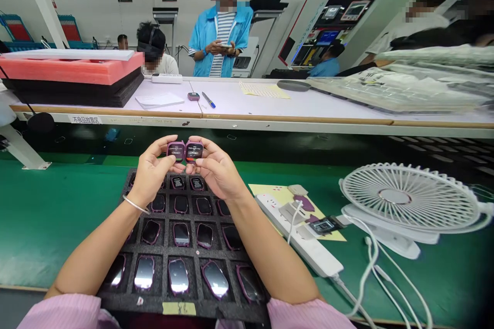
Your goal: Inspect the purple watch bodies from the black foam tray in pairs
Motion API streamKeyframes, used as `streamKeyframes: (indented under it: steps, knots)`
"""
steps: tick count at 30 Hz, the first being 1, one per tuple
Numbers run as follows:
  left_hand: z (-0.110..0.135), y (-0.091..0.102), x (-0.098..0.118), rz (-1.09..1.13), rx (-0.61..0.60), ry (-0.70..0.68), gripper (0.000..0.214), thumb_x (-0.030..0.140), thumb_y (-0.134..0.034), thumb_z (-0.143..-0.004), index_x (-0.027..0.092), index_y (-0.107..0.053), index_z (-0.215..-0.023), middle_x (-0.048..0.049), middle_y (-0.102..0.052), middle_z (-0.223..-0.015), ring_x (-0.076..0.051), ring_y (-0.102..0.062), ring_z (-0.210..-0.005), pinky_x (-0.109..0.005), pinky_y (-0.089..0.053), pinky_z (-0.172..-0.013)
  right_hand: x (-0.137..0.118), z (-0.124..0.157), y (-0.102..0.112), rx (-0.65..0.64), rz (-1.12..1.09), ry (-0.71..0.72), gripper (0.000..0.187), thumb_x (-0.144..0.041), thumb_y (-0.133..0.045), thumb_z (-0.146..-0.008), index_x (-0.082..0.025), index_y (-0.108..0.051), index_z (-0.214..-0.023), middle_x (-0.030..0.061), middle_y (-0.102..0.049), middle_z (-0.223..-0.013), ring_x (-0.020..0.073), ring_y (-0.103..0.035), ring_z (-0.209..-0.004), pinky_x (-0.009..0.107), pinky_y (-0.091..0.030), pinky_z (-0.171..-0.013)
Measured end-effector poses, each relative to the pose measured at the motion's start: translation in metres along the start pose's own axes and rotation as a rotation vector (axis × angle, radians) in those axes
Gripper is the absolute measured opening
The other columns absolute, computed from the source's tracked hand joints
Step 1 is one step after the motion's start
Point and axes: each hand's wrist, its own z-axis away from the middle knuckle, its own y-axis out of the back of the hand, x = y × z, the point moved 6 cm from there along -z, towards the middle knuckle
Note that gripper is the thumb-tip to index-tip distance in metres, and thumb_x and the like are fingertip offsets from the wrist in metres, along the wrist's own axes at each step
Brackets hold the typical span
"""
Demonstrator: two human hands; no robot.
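My left hand (151,169) is closed round a small purple smartwatch body (176,150) with its screen lit. Beside it, touching, my right hand (214,166) pinches a second purple watch body (194,151), also lit. Both are held up above the far end of a black foam tray (127,295) on the green belt. The tray holds several more purple watch bodies (178,275) in rows, screens up and dark, except two lit ones (177,182) in the far row. My forearms cover part of the tray.
A white power strip (309,249) with plugged chargers and white cables lies right of the tray, over a yellow sheet (278,196). A white desk fan (409,200) stands at the right. Beyond, a white shelf (293,108) carries pink and black foam stacks (73,69), paper, pen. People stand and sit behind it.
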Motion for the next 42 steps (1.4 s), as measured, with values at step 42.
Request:
streamKeyframes:
  steps: [42]
  knots:
    - [0.055, 0.159, -0.071, -1.166, -0.311, 0.174, 0.05, 0.054, -0.07, -0.074, 0.026, -0.068, -0.115, -0.0082, -0.062, -0.117, -0.033, -0.051, -0.117, -0.054, -0.038, -0.107, 0.053, 0.027, 0.153, 0.046, 1.028, -0.166, 0.043, -0.02, -0.076, -0.068, -0.018, -0.066, -0.11, 0.0068, -0.053, -0.104, 0.0252, -0.06, -0.102, 0.045, -0.051, -0.096]
